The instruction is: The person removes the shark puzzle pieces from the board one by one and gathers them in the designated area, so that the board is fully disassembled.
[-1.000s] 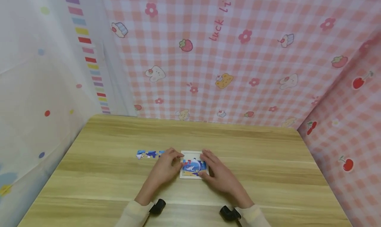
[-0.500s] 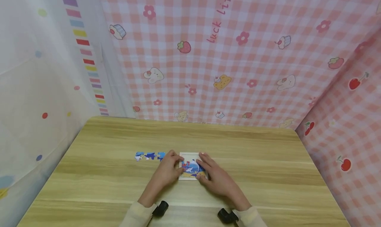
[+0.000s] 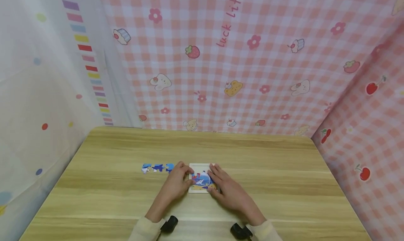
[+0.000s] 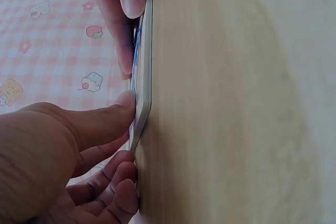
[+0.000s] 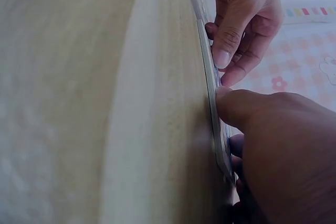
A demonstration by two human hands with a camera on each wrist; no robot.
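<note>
A small jigsaw puzzle board (image 3: 200, 166) with a pale frame lies on the table, showing a blue sea picture partly filled in. Its upper strip is bare. At its left side is my left hand (image 3: 173, 182): the thumb rests on the picture, and the other fingers curl at the board's edge, as the left wrist view shows. My right hand (image 3: 230, 192) lies over the right side with extended fingers, its thumb near the lower edge. That hand hides the board's right part. Several loose puzzle pieces (image 3: 157, 167) lie in a row left of the board, partly behind my left hand.
The wooden table (image 3: 268, 163) reaches back to a pink checked cloth (image 3: 214, 69). A pale dotted cloth (image 3: 34, 93) hangs on the left, a cherry-print cloth (image 3: 372, 135) on the right. Black wrist cameras (image 3: 169, 224) sit at both cuffs.
The head view has shifted slightly. My left thumb has moved a little down the board, and my right fingers have slid left over the picture. The loose pieces lie as before.
</note>
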